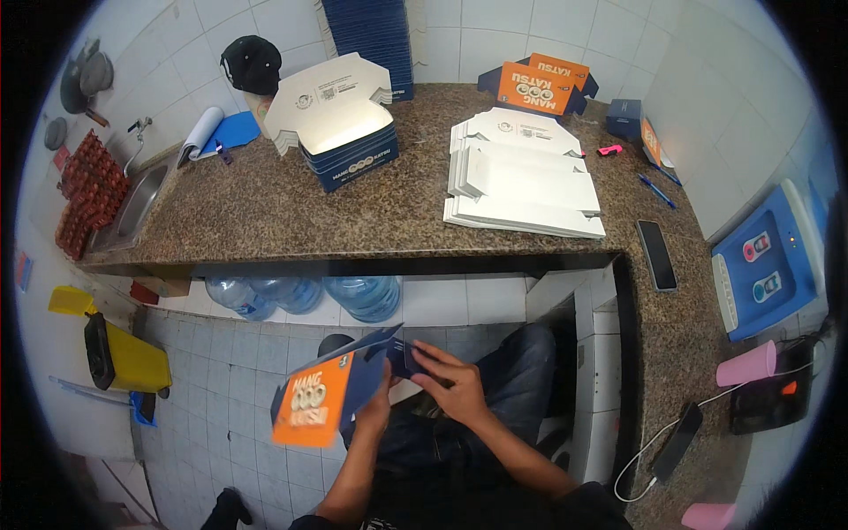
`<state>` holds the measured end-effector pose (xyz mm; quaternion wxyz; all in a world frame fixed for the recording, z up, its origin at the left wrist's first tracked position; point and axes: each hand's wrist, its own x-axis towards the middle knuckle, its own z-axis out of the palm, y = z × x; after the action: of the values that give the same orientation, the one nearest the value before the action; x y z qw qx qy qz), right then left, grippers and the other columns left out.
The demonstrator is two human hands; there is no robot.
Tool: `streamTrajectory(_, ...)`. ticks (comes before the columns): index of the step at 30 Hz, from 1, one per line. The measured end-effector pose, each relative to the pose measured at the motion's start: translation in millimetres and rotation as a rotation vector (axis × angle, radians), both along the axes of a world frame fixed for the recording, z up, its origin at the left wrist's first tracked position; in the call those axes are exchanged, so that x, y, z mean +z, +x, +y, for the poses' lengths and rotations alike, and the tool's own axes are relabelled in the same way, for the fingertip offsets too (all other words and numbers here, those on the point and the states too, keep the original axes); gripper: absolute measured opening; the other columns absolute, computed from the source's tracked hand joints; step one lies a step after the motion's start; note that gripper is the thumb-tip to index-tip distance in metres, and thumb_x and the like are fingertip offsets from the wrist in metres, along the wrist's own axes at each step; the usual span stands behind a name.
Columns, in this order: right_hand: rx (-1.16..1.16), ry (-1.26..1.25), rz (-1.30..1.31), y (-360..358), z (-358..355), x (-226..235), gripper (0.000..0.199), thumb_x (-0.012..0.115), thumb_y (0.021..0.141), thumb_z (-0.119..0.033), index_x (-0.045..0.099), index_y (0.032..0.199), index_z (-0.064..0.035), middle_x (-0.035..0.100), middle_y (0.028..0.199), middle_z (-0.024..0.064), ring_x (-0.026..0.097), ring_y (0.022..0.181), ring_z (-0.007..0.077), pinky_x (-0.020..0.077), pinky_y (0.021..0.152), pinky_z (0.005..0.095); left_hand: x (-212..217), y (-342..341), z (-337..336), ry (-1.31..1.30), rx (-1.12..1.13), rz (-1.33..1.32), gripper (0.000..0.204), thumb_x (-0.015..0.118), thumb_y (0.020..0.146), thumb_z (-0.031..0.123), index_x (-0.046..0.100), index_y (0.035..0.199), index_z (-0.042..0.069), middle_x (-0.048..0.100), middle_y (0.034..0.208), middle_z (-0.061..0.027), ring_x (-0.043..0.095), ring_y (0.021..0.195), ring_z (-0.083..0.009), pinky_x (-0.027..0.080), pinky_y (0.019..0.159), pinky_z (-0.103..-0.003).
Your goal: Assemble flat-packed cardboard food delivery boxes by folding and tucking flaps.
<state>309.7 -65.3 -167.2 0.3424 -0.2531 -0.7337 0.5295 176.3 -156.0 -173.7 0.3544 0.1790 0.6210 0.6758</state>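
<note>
A dark blue cardboard food box (311, 415) with an orange printed panel is held tilted above my lap, partly folded, its panel slightly blurred. My left hand (374, 410) grips it from the near side, with most of the fingers hidden behind the board. At the box's right end, my right hand (455, 387) pinches a small blue flap (402, 358) between thumb and fingers. On the counter ahead stand nested open boxes (349, 155) with white insides. To their right lies a pile of flat white box blanks (530, 190).
The speckled counter (397, 212) runs across the front and down the right. On it are a phone (655, 254), a blue pen (656, 190), a pink highlighter (609, 150) and orange-blue boxes (534, 87). Water bottles (364, 296) stand underneath; a yellow bin (132, 358) is at left.
</note>
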Motion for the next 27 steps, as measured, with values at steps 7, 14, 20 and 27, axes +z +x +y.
streamTrajectory(7,-0.090,0.181,0.080,-10,-7,-5,0.041,0.082,0.077,-0.007,0.072,0.117,-0.0025,0.053,0.143,0.0191,0.061,0.123,0.0300,0.0514,0.098,0.0345,7,20,6,0.235,0.096,-0.383,0.021,0.054,0.104,0.030,0.061,0.100,0.011,0.062,0.085,0.0018,0.059,0.076,-0.0080,0.047,0.069,-0.023)
streamTrajectory(14,0.036,0.275,0.082,-5,0,1,0.039,0.081,0.077,-0.007,0.073,0.116,-0.0059,0.053,0.143,0.0201,0.054,0.130,0.0321,0.0494,0.102,0.0378,27,4,11,0.162,0.052,-0.270,0.030,0.053,0.104,0.036,0.061,0.096,0.009,0.061,0.087,-0.0001,0.057,0.078,-0.0065,0.044,0.066,-0.022)
streamTrajectory(20,-0.137,0.132,0.105,-17,-7,-3,0.034,0.078,0.080,-0.004,0.073,0.114,-0.0033,0.056,0.140,0.0205,0.061,0.122,0.0299,0.0520,0.096,0.0353,13,29,12,0.165,0.150,-0.095,0.027,0.055,0.104,0.029,0.063,0.099,0.003,0.061,0.094,-0.0001,0.055,0.084,-0.0073,0.045,0.076,-0.025)
streamTrajectory(27,-0.137,0.037,0.033,7,24,23,0.033,0.061,0.097,-0.013,0.066,0.129,-0.0074,0.062,0.096,0.0062,0.061,0.081,0.0127,0.0478,0.071,0.0243,29,-1,-15,-0.068,-0.283,0.335,0.024,0.052,0.104,0.018,0.065,0.109,-0.001,0.056,0.072,0.0063,0.044,0.064,-0.0007,0.034,0.055,-0.021)
